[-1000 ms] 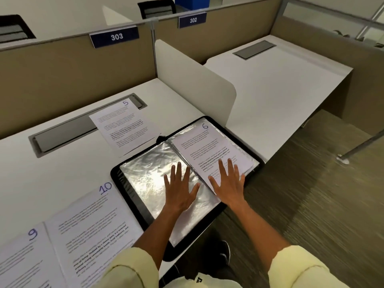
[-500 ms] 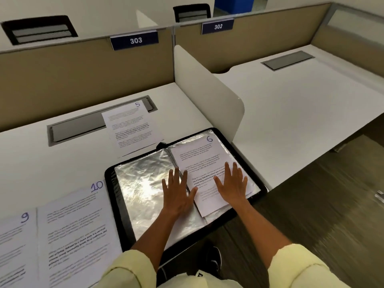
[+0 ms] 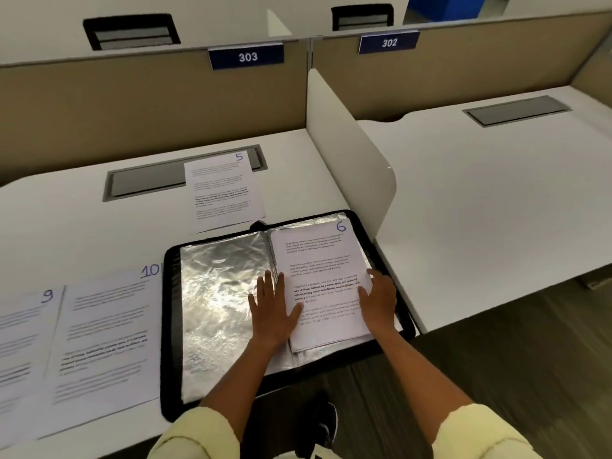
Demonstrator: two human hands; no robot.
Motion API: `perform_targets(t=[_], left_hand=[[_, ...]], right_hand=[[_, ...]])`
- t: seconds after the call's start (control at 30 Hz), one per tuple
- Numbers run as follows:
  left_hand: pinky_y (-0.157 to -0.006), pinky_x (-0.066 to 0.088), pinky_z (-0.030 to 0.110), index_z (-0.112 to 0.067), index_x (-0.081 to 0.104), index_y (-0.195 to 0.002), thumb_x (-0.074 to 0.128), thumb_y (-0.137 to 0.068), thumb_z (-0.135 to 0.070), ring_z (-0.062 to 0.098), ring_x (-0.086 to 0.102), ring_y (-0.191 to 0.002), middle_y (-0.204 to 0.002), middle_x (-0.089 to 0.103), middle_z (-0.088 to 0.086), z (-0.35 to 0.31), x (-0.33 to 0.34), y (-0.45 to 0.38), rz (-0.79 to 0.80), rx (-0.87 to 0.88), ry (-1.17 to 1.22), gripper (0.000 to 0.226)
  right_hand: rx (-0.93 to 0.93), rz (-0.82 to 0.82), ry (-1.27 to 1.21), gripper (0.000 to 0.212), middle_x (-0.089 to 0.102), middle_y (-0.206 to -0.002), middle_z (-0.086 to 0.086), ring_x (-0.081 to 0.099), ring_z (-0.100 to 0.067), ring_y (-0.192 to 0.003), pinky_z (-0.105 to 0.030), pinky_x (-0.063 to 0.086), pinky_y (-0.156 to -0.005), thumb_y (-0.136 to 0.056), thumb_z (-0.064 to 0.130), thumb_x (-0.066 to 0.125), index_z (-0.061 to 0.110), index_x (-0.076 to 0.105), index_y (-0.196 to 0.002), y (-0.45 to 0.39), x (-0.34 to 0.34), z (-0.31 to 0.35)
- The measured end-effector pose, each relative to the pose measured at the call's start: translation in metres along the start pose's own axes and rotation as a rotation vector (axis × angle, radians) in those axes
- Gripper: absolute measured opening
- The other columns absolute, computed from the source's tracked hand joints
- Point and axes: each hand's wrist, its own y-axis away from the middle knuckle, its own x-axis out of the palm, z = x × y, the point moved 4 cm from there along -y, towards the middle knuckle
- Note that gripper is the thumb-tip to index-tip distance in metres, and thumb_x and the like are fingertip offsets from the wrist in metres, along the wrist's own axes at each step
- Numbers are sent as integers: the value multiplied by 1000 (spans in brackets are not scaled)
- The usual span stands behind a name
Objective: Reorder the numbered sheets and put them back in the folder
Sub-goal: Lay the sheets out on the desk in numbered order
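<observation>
Office — partitioned desks (image 3: 496,200) (numbered plates (image 3: 246,57) 303, 302).

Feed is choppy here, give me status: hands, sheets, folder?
Left hand flat on folder. Right hand on sheet 6, which lies on the right page. Sheets 5, 9, 10 on desk.

We wear pale yellow sleeves (image 3: 198,435), soft and loosely folded, pushed up so that both forearms are bare from about the elbow down. Our left hand (image 3: 271,313) and right hand (image 3: 379,301) are bare, with no rings, watch or bracelets showing. Below, between the arms, we see a dark shoe (image 3: 326,422) with a lighter trim at the edge.
</observation>
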Motion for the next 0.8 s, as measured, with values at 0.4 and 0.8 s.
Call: perform_targets(t=[0.4,0.8], left_hand=[[-120,-8,48,-22,-6,-157,41,-100,-50,22,-17,-150,-164,-14,5,1,-10,19,-25,-3,84,79],[-122,10,42,-20,12,-157,60,-94,-44,22,3,-152,-164,14,4,14,-26,34,-90,37,376,83]], right_hand=[[68,-97,-183,16,63,-93,0,61,-20,-87,-28,42,-69,-101,16,57,7,68,-107,9,-20,-1],[58,-123,-334,19,66,-99,-5,61,-21,-94,-30,44,-79,-102,19,57,5,69,-104,34,-15,27]])
